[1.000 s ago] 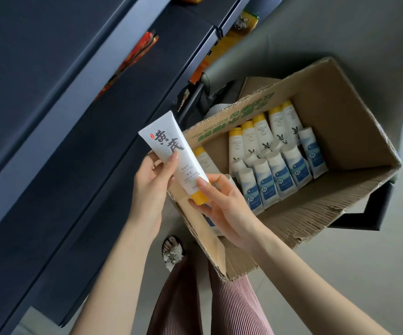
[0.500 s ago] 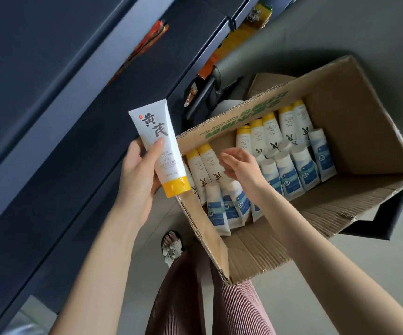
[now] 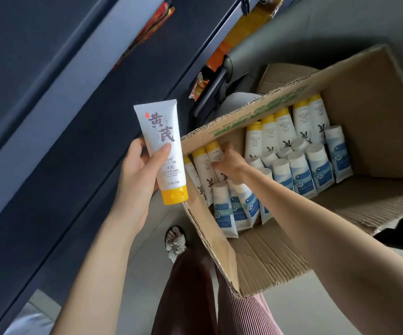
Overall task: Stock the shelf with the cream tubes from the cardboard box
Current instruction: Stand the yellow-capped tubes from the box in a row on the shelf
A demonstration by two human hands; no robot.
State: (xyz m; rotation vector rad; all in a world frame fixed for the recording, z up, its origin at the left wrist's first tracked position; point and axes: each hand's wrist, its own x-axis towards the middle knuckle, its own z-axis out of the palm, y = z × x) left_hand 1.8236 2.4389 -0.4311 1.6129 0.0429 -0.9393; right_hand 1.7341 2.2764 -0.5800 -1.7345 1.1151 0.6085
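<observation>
Fingers (image 3: pixel 163 151) of the left hand (image 3: pixel 135 180) wrap one cream tube (image 3: pixel 159 126) near the shelf (image 3: pixel 50 117); the right hand (image 3: pixel 229 163) curls on a yellow-capped tube (image 3: pixel 213 151) inside the cardboard box (image 3: pixel 377 97). Tubes seem light, soft, perhaps slippery: better to hold mid-body.

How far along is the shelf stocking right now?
Early on, it seems. No tubes show on the dark shelf in view. In hand: the left hand holds one yellow-capped tube, and the right hand curls round a second tube inside the cardboard box. Left: many yellow-capped tubes and blue-labelled tubes in the box.
</observation>
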